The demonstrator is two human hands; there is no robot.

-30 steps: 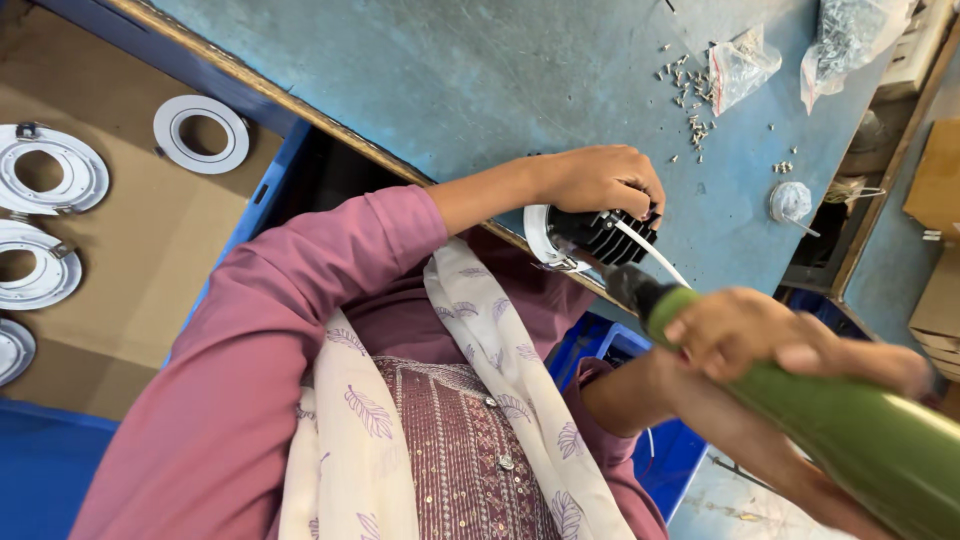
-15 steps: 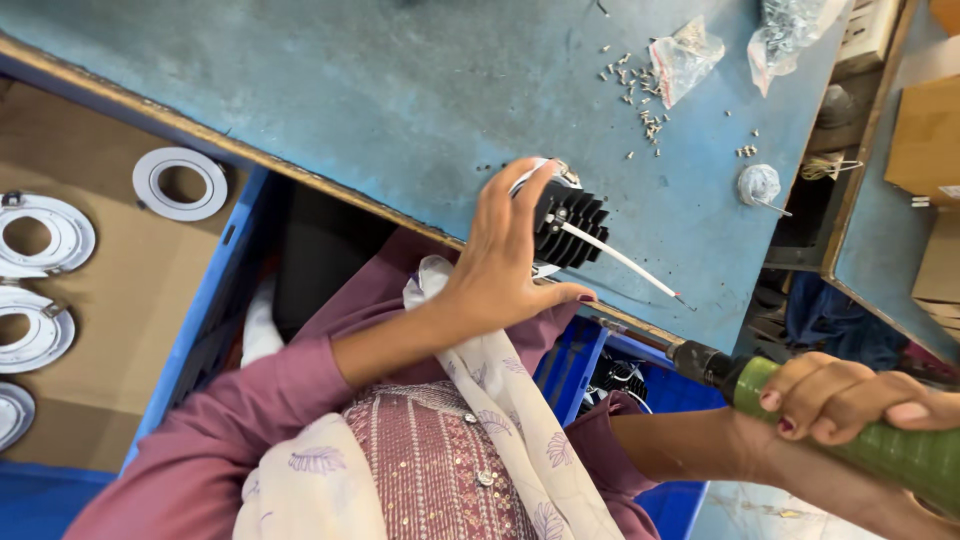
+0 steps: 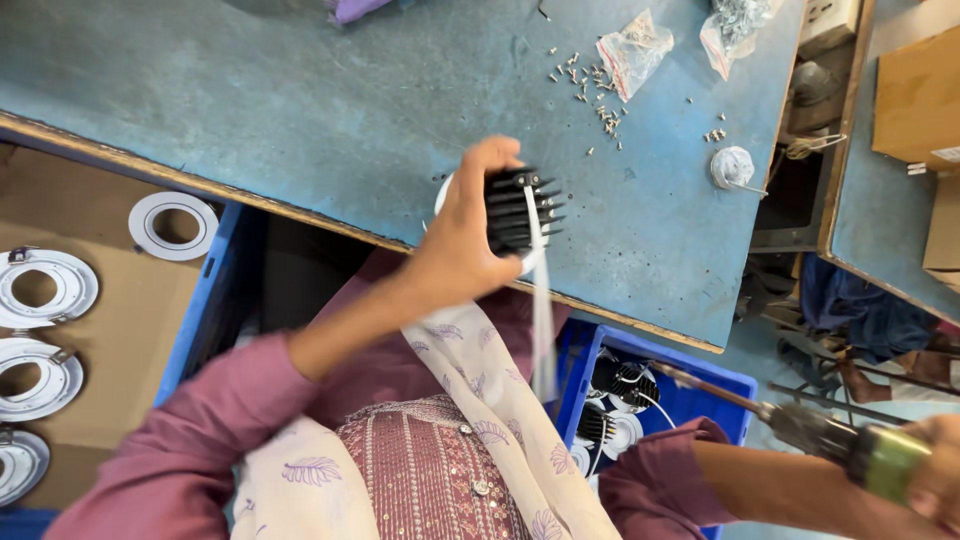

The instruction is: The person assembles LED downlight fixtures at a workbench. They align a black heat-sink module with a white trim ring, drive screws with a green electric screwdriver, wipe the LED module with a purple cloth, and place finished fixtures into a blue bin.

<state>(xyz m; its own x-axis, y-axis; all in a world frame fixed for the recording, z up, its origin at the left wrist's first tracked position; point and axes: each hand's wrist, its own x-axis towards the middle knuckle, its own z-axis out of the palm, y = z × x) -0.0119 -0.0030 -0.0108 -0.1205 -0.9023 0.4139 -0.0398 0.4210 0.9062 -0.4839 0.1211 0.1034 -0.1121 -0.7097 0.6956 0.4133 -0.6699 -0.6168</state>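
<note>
My left hand grips a black finned lamp body with a white rim, held just over the near edge of the blue-grey worktable. A white wire hangs from it, blurred. My right hand is at the lower right corner, closed around a green-handled power screwdriver whose bit points left toward the blue crate. Only part of that hand shows.
A blue crate below the table edge holds more black finned lamp bodies. Small screws and clear bags lie on the table. White rings rest on cardboard at the left. A cardboard box stands at right.
My left hand has lifted and turned the lamp body, its wire swinging down. My right hand with the screwdriver has dropped lower and farther right.
</note>
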